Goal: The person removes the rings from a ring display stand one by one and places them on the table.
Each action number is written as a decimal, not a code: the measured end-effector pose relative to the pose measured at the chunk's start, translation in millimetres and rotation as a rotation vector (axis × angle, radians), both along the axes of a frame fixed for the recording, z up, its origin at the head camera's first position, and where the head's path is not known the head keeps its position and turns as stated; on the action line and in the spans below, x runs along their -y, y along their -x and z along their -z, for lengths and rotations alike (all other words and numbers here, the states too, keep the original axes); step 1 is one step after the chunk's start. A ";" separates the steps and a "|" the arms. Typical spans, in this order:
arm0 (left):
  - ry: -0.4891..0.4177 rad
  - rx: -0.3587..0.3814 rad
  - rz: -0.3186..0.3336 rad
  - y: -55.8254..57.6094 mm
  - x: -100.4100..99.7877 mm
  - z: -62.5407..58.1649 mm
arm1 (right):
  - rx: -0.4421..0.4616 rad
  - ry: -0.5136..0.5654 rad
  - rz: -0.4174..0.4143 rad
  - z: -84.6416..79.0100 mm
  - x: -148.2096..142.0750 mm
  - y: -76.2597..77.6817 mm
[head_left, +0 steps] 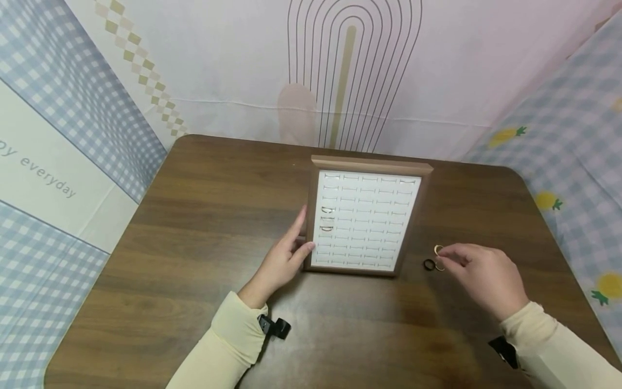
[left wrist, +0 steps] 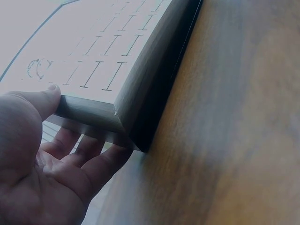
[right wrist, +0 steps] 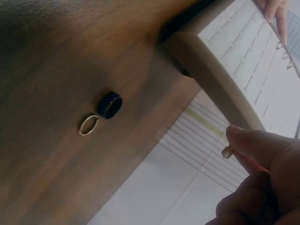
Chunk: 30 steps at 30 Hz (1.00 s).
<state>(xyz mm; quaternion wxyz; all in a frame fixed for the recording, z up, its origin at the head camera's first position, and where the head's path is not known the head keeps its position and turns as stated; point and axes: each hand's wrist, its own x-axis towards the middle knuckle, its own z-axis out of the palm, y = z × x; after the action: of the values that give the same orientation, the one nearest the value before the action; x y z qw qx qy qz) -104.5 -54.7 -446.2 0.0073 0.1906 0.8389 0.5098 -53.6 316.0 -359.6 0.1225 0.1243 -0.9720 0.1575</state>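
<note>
A wood-framed ring display [head_left: 369, 221] stands tilted back on the table, its white slotted face toward me. My left hand [head_left: 279, 265] grips its left side, thumb on the front edge and fingers behind, as the left wrist view shows. Several rings [head_left: 327, 219] sit in the slots of the leftmost column. To the right of the display, my right hand [head_left: 486, 275] pinches a gold ring [right wrist: 227, 152] with a pale stone between thumb and index finger. On the tabletop near those fingertips lie a black ring [right wrist: 110, 105] and a plain gold ring [right wrist: 88, 125], side by side.
The brown wooden table [head_left: 194, 227] has rounded far corners. Behind it hangs a pale cloth [head_left: 233, 65] with arched lines. Blue checked cloth [head_left: 573, 97] hangs at both sides. A small black device [head_left: 274, 326] is strapped to the left wrist.
</note>
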 end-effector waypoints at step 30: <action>-0.031 -0.002 0.015 2.0 0.5 2.5 | 0.356 -0.074 0.109 36.1 -43.1 14.9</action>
<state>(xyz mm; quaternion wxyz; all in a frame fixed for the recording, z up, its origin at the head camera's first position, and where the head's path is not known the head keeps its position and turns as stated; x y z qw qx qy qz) -106.4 -55.2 -448.6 0.0075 0.1975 0.8294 0.5225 -68.4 359.1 -395.6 -0.0476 0.0462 -0.9887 0.1342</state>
